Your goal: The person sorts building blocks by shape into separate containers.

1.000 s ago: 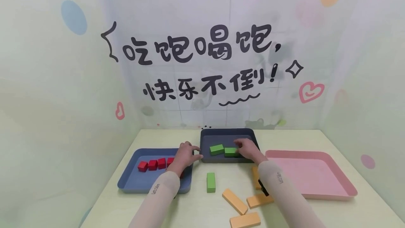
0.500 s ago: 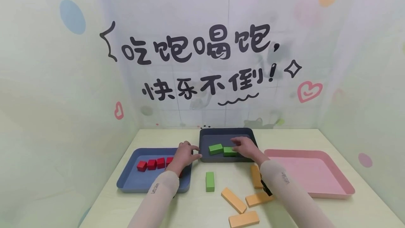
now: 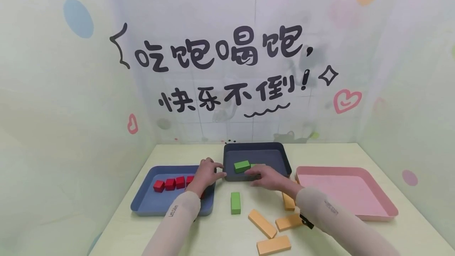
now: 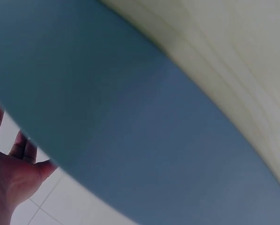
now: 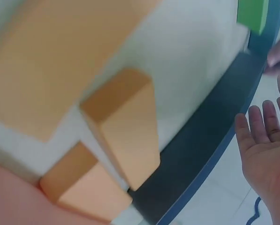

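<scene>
Two green blocks lie in the dark tray (image 3: 263,155) at the back: the left green block (image 3: 241,166) shows fully, the other is mostly behind my right hand. That right hand (image 3: 268,177) hovers at the tray's front edge with nothing in it. Its fingers look extended in the right wrist view. My left hand (image 3: 207,175) is by the right rim of the blue tray (image 3: 156,202), fingers loosely spread and holding nothing. Whether it touches the rim I cannot tell. A third green block (image 3: 235,202) lies on the table between my arms.
Several red blocks (image 3: 170,184) sit in a row in the blue tray, some hidden by my left arm. Several orange blocks (image 3: 262,223) lie on the table near my right forearm. A pink tray (image 3: 345,192) stands to the right. Walls enclose the table.
My right hand has left the second green block in the dark tray and moved left and toward me, over the tray's front edge. My left hand has hardly moved.
</scene>
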